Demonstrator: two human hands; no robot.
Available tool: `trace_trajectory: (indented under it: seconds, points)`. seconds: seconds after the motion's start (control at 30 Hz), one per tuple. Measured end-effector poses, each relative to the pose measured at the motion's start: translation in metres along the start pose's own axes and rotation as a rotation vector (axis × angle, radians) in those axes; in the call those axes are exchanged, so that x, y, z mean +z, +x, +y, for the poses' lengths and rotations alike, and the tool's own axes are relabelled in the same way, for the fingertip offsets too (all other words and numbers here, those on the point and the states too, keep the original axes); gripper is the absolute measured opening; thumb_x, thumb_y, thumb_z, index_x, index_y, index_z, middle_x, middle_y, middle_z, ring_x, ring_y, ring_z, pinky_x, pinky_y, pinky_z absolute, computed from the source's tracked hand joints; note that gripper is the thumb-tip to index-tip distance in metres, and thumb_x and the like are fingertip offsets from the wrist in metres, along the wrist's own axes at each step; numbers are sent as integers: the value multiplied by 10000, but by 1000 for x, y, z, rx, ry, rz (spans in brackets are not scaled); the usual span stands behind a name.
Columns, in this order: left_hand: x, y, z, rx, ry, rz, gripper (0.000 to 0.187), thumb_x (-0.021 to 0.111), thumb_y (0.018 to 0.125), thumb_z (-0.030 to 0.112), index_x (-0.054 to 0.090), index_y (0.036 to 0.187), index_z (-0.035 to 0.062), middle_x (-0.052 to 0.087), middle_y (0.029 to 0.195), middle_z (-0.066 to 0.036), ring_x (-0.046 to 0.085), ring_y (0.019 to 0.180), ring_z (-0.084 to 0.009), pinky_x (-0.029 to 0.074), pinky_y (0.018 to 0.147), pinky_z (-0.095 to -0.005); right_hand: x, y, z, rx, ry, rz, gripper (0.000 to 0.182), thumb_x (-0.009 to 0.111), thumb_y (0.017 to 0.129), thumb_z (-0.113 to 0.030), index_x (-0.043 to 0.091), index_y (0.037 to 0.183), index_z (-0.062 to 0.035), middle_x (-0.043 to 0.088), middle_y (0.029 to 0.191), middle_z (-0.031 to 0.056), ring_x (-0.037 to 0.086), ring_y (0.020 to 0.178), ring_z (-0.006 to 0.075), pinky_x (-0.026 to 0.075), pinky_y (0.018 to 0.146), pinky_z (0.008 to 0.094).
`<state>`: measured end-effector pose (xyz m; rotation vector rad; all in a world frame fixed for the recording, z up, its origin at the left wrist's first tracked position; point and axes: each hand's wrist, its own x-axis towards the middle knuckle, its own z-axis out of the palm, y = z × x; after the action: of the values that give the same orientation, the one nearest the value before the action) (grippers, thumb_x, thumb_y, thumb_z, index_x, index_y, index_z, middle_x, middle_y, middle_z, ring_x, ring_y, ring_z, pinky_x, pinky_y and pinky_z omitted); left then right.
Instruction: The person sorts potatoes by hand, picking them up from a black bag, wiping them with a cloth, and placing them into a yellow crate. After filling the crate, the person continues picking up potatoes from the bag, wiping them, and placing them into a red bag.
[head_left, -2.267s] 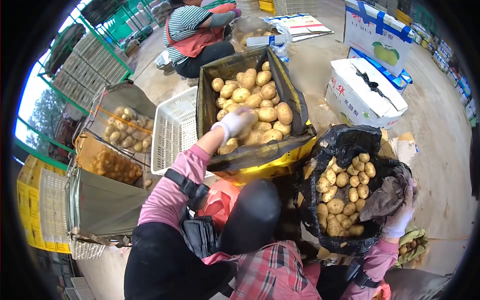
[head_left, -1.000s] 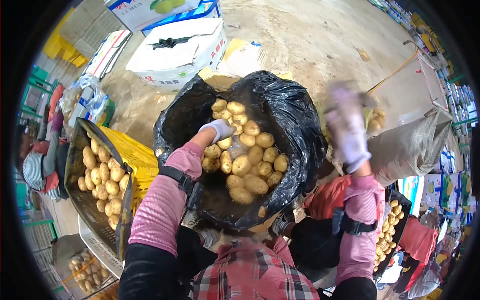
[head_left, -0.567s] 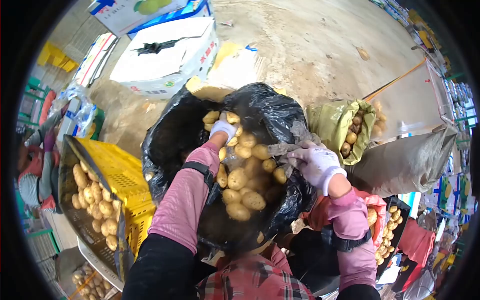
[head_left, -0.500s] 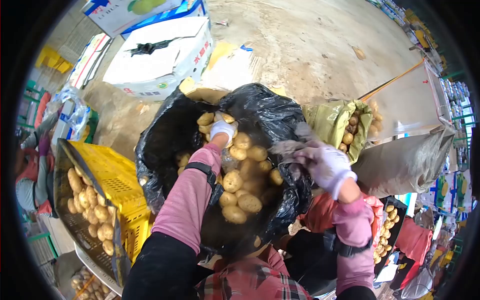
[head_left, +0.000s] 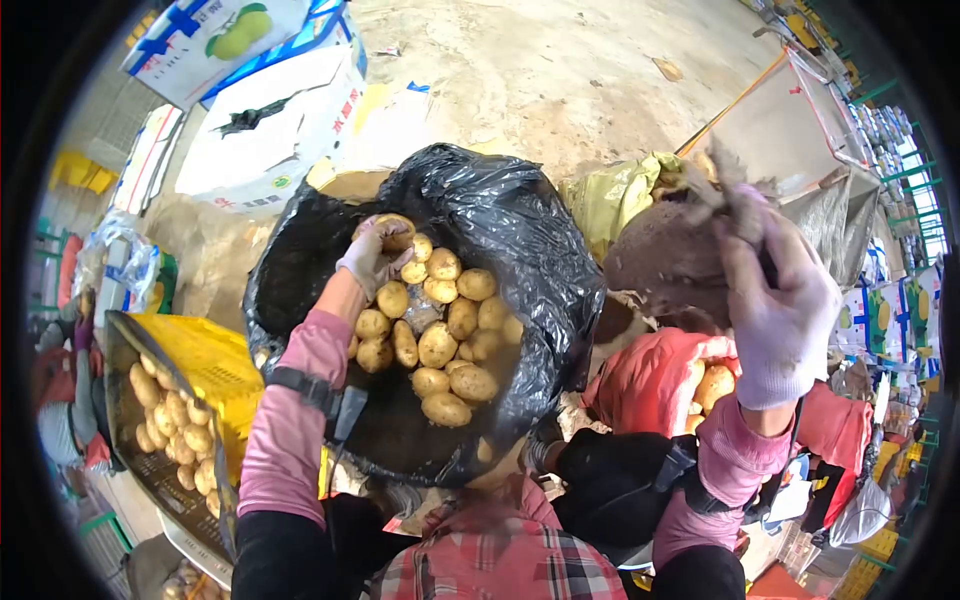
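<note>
My left hand (head_left: 368, 256), in a pale glove, is closed round a potato (head_left: 397, 236) at the upper left of the potato pile. These potatoes (head_left: 437, 345) lie inside a large container lined with a black plastic bag (head_left: 480, 190), its mouth spread wide. Out to the right, my gloved right hand (head_left: 785, 290) is raised with its fingers pinched on a crumpled grey cloth (head_left: 735, 195), blurred by motion. Below that hand, a red bag (head_left: 640, 385) holds more potatoes.
A yellow crate (head_left: 205, 350) with potatoes stands tilted at the left. White cartons (head_left: 270, 140) sit at the back left. A green sack (head_left: 610, 205) is beyond the black bag on the right. Another person's arm (head_left: 85, 335) shows at the far left edge.
My right hand has swung from over the black bag out to the right with the grey cloth. My left hand now lifts a potato at the pile's edge. The view has shifted somewhat.
</note>
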<state>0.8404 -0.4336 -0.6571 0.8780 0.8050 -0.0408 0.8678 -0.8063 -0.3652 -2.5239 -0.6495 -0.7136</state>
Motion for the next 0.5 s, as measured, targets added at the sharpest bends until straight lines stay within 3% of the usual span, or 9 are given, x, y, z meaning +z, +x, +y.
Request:
trace_trajectory:
  seconds: [0.1, 0.27, 0.33, 0.4, 0.5]
  points:
    - [10, -92, 35, 82, 42, -105, 193, 624, 887, 86, 567, 1060, 152, 598, 1021, -28, 609, 901, -179, 577, 758, -329, -12, -10, -10, -62, -160, -159, 248, 732, 792, -286, 734, 993, -141, 700, 901, 72, 684, 807, 275, 537, 717, 364]
    - [14, -253, 55, 294, -21, -328, 298, 558, 917, 68, 515, 1208, 115, 624, 1080, -60, 626, 961, -216, 573, 812, -334, 54, -42, -24, -317, 171, -138, 216, 707, 832, -315, 719, 982, -162, 684, 827, 75, 678, 747, 277, 529, 646, 377]
    - [24, -317, 51, 328, -52, -185, 384, 570, 914, 99, 483, 1286, 128, 625, 1142, -98, 641, 973, -247, 567, 834, -338, 30, -39, -50, -237, 250, -9, 206, 706, 846, -295, 727, 969, -131, 701, 842, 110, 693, 766, 264, 535, 672, 355]
    - [22, -357, 48, 306, -124, -183, 468, 597, 879, 56, 423, 1301, 160, 595, 1105, -78, 619, 970, -238, 575, 794, -360, -2, -32, -72, -28, 411, -28, 215, 705, 851, -266, 731, 990, -105, 711, 863, 136, 703, 770, 249, 535, 684, 333]
    - [1, -375, 42, 288, -179, -232, 444, 597, 877, 59, 457, 1286, 159, 593, 1129, -83, 613, 1002, -259, 569, 825, -372, -3, -23, -83, 152, 648, -6, 231, 707, 842, -253, 734, 1004, -90, 706, 821, 143, 696, 743, 247, 524, 676, 335]
